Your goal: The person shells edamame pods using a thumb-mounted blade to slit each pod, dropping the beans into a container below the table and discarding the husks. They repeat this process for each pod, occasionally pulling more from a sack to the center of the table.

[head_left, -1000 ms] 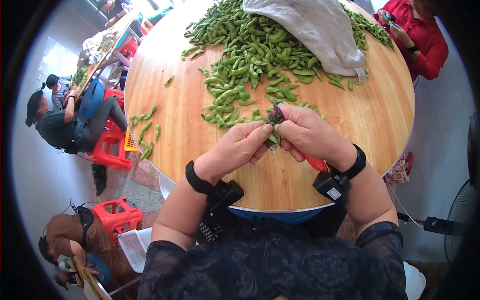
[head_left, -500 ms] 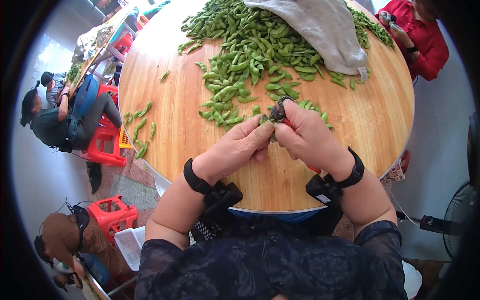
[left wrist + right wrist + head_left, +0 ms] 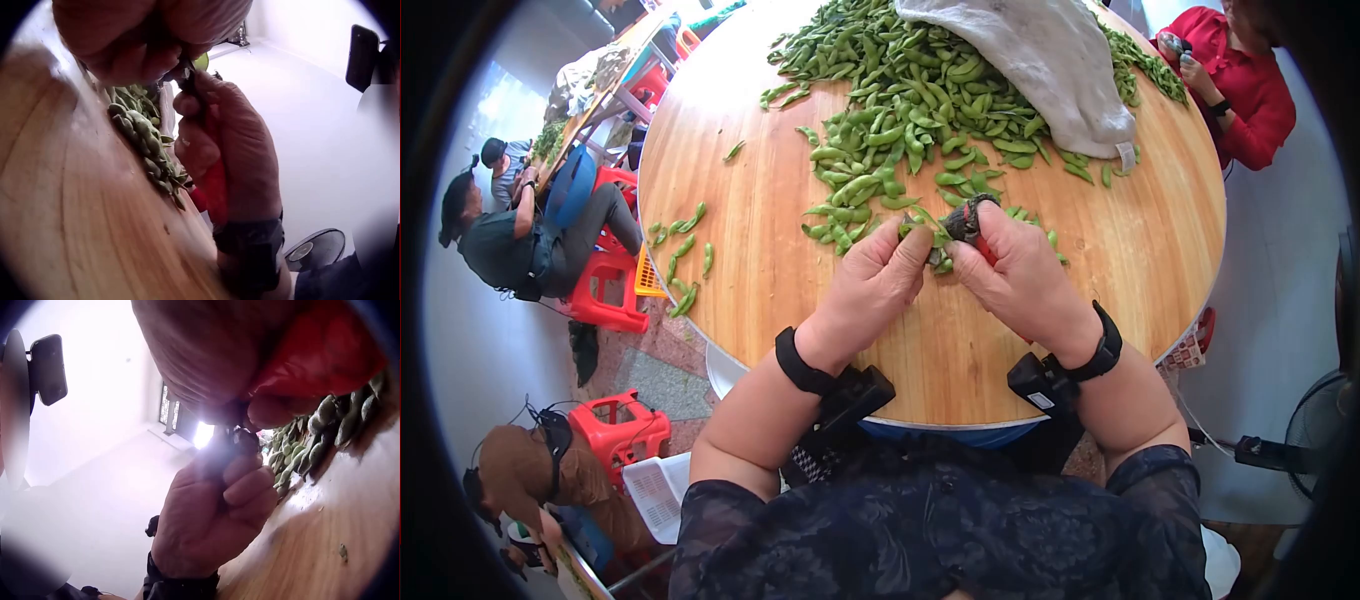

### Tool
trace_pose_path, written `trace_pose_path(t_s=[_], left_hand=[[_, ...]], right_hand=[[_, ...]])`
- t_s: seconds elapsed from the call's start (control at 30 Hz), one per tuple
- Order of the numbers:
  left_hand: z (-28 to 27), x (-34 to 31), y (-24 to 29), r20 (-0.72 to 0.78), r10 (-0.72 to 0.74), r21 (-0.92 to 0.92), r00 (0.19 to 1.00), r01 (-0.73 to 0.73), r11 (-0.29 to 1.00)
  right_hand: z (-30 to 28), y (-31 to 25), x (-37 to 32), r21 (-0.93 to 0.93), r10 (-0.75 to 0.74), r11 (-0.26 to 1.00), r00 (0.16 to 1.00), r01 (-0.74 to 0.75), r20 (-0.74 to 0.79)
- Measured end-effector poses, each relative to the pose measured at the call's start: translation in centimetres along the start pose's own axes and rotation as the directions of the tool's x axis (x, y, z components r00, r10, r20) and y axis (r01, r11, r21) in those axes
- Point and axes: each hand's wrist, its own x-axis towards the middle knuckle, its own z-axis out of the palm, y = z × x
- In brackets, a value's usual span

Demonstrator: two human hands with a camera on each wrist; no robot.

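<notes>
My left hand (image 3: 875,280) pinches a green edamame pod (image 3: 918,222) between thumb and fingers, over the near side of the round table. Just to its right, my right hand (image 3: 1030,280) grips red-handled scissors, with a dark wrapped part (image 3: 967,220) standing out above the thumb. The red handle (image 3: 214,169) runs along the right palm in the left wrist view and fills much of the upper right wrist view. Fingers mostly hide the blades. Both hands stand close together, fingertips right at the pod. Beyond them spreads a large heap of edamame pods (image 3: 880,150).
A white cloth (image 3: 1040,70) covers part of the heap. A few loose pods (image 3: 683,250) lie at the left edge of the wooden table (image 3: 740,200). A person in red (image 3: 1250,90) sits across at right; a fan (image 3: 1315,435) stands at the right.
The hands have moved slightly apart, exposing more green between them. The left hand has shifted a little left and up; the dark wrapped part has moved right. The heap stays much the same.
</notes>
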Motion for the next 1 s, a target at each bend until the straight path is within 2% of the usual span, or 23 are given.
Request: trace_pose_path(t_s=[0.07, 0.2, 0.27, 0.3, 0.37, 0.5, 0.53, 0.57, 0.6, 0.63, 0.67, 0.7, 0.73, 0.77, 0.8, 0.83, 0.87, 0.9, 0.97, 1.0], left_hand=[[-0.1, -0.2, 0.8, 0.064, -0.153, 0.028, 0.986, 0.152, 0.988], [0.0, 0.0, 0.8, 0.014, -0.181, 0.158, 0.983, 0.176, 0.972], [0.2, 0.0, -0.2, 0.054, 0.003, 0.186, 0.999, -0.014, 0.983], [0.0, -0.2, -0.4, 0.055, 0.003, 0.184, 0.998, -0.013, 0.983], [-0.6, -0.5, -0.6, 0.127, 0.038, 0.352, 0.991, -0.081, 0.932], [-0.6, -0.8, 0.8, 0.221, -0.039, 0.257, 0.974, -0.02, 0.966], [-0.5, -0.9, 1.3, 0.272, -0.057, 0.202, 0.961, 0.001, 0.979], [-0.5, -0.9, 1.5, 0.323, -0.071, 0.148, 0.944, 0.023, 0.989], [-0.7, -0.9, 1.5, 0.324, -0.069, 0.147, 0.944, 0.022, 0.989], [-1.0, -0.8, 1.4, 0.318, -0.114, 0.037, 0.941, 0.108, 0.993], [-1.2, -0.8, 1.3, 0.318, -0.159, -0.075, 0.935, 0.192, 0.979], [-1.5, -0.6, 1.4, 0.319, -0.156, -0.079, 0.935, 0.19, 0.979], [-1.8, -0.3, 1.5, 0.201, -0.105, -0.206, 0.974, 0.147, 0.968], [-2.2, 0.1, 1.7, 0.073, -0.067, -0.324, 0.995, 0.087, 0.942], [-2.5, 0.3, 1.9, 0.073, -0.062, -0.329, 0.995, 0.082, 0.941], [-2.8, 0.5, 2.2, -0.021, -0.094, -0.39, 0.995, 0.079, 0.918], [-3.1, 0.7, 2.4, -0.113, -0.134, -0.449, 0.985, 0.069, 0.891], [-3.3, 0.8, 2.5, -0.201, -0.177, -0.505, 0.963, 0.053, 0.862], [-3.2, 1.0, 2.2, -0.207, -0.159, -0.516, 0.965, 0.03, 0.856], [-3.0, 1.0, 2.2, -0.227, -0.168, -0.508, 0.959, 0.03, 0.861]], right_hand=[[-0.1, 0.0, -0.1, 0.048, 0.025, 0.999, 0.999, -0.024, -0.023], [-0.2, 0.4, 0.1, 0.06, 0.045, 0.997, 0.999, -0.046, 0.007], [-0.1, 0.1, 0.0, 0.028, -0.005, 1.0, 1.0, 0.005, 0.004], [0.0, 0.0, -0.1, 0.027, -0.004, 1.0, 1.0, 0.004, 0.005], [0.3, 0.1, -0.3, -0.136, -0.159, 0.978, 0.987, 0.159, 0.008], [0.0, 0.3, -0.4, -0.053, -0.257, 0.964, 0.963, 0.262, 0.078], [-0.9, -0.8, -0.2, 0.207, 0.01, 0.977, 0.975, -0.058, 0.224], [-1.5, -1.5, -0.1, 0.39, 0.222, 0.831, 0.879, -0.396, 0.421], [-1.8, -1.6, 0.0, 0.486, 0.235, 0.728, 0.842, -0.483, 0.485], [-2.1, -1.6, 0.0, 0.485, 0.235, 0.73, 0.842, -0.483, 0.485], [-2.3, -1.6, 0.2, 0.549, 0.27, 0.678, 0.861, -0.488, 0.431], [-2.5, -1.6, 0.3, 0.61, 0.309, 0.626, 0.873, -0.485, 0.377], [-2.5, -1.3, 0.4, 0.666, 0.313, 0.615, 0.906, -0.422, 0.285], [-2.4, -1.3, 0.3, 0.661, 0.313, 0.62, 0.905, -0.423, 0.286], [-2.3, -1.4, 0.2, 0.495, 0.286, 0.761, 0.902, -0.419, 0.324], [-2.1, -1.5, -0.1, 0.308, 0.268, 0.869, 0.892, -0.387, 0.365], [-1.1, -0.8, -0.3, 0.048, -0.02, 0.999, 0.947, 0.005, 0.321], [-0.1, -0.5, -0.7, -0.085, -0.154, 0.977, 0.92, 0.197, 0.361], [1.0, 0.0, -1.4, -0.252, -0.244, 0.899, 0.888, 0.358, 0.39], [1.0, 0.0, -1.1, -0.255, -0.245, 0.897, 0.885, 0.362, 0.395]])
